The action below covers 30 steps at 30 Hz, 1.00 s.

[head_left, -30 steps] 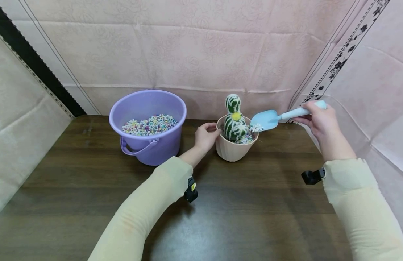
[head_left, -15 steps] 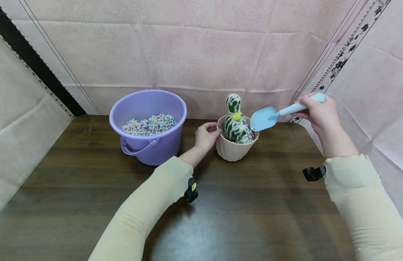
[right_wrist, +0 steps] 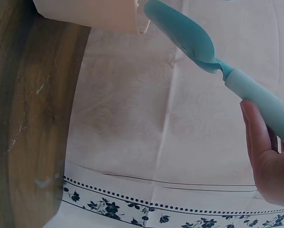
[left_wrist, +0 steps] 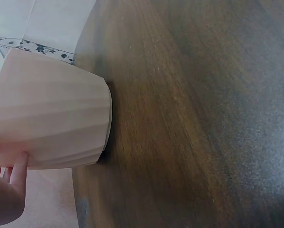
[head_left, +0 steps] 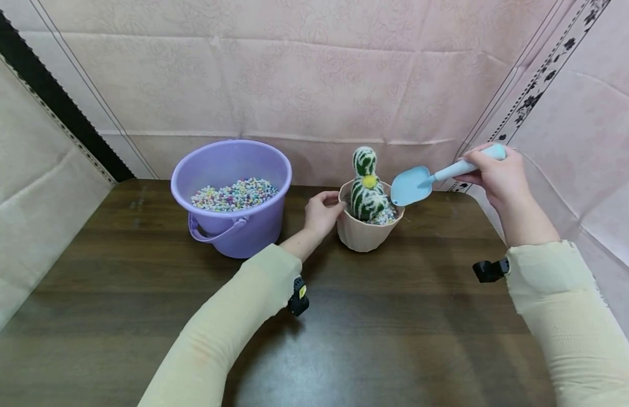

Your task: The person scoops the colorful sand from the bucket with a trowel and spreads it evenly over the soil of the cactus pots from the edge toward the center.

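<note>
A cream fluted flower pot [head_left: 362, 236] stands upright on the table, holding a green-and-white cactus [head_left: 366, 200] with a yellow flower. Small pale beads [head_left: 384, 216] lie at the cactus's right foot. My left hand [head_left: 322, 215] holds the pot at its left rim; the left wrist view shows fingertips against the pot's wall [left_wrist: 51, 109]. In my right hand [head_left: 500, 172] is the handle of a light blue hand trowel [head_left: 412, 185]. The trowel's blade slopes down to the pot's right rim, and no beads show on it. Whether its tip touches the rim, I cannot tell.
A purple bucket [head_left: 248, 234] with many coloured beads [head_left: 235, 195] inside stands left of my left hand, its handle hanging at the front. Pink-white cloth [head_left: 294, 85] hangs behind the dark wooden table [head_left: 345, 339] and down both sides.
The white beads on the trowel's tip have gone from the blade. The trowel and my right hand have risen and tilted slightly. My left hand and the pot stay in place.
</note>
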Motion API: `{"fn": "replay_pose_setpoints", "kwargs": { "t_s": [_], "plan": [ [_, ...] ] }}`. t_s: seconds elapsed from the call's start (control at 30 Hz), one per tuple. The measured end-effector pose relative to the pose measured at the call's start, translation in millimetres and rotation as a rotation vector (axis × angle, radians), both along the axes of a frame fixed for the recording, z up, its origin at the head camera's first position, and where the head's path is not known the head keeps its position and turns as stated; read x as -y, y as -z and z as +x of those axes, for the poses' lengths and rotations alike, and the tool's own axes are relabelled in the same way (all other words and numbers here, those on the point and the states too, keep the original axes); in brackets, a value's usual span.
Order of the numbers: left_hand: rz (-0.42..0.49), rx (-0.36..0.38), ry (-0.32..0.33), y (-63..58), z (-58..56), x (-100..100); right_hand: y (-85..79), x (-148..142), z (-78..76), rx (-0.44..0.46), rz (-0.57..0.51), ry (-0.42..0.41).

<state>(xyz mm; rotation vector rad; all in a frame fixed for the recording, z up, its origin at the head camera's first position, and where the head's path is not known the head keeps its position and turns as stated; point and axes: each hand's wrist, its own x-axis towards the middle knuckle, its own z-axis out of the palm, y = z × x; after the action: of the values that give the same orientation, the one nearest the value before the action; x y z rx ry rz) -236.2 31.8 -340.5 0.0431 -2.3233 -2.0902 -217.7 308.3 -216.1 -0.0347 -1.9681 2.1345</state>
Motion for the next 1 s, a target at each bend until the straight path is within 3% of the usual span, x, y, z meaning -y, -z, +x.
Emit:
{"fn": "replay_pose_setpoints", "kwargs": {
  "t_s": [0.23, 0.57, 0.83, 1.0],
  "plan": [
    [-0.004, -0.009, -0.008, -0.5, 1.6, 1, -2.6, 7, 2.0, -0.034, 0.079, 0.001],
    [0.000, -0.002, -0.013, -1.7, 2.8, 1, -9.3, 21, 7.2, -0.065, 0.304, 0.021],
    [-0.012, 0.014, -0.017, -1.5, 1.7, 0, -8.7, 22, 7.0, -0.063, 0.283, 0.032],
    [-0.056, 0.011, -0.024, -4.7, 3.3, -1, -12.3, 19, 8.2, -0.064, 0.155, 0.051]
  ]
}}
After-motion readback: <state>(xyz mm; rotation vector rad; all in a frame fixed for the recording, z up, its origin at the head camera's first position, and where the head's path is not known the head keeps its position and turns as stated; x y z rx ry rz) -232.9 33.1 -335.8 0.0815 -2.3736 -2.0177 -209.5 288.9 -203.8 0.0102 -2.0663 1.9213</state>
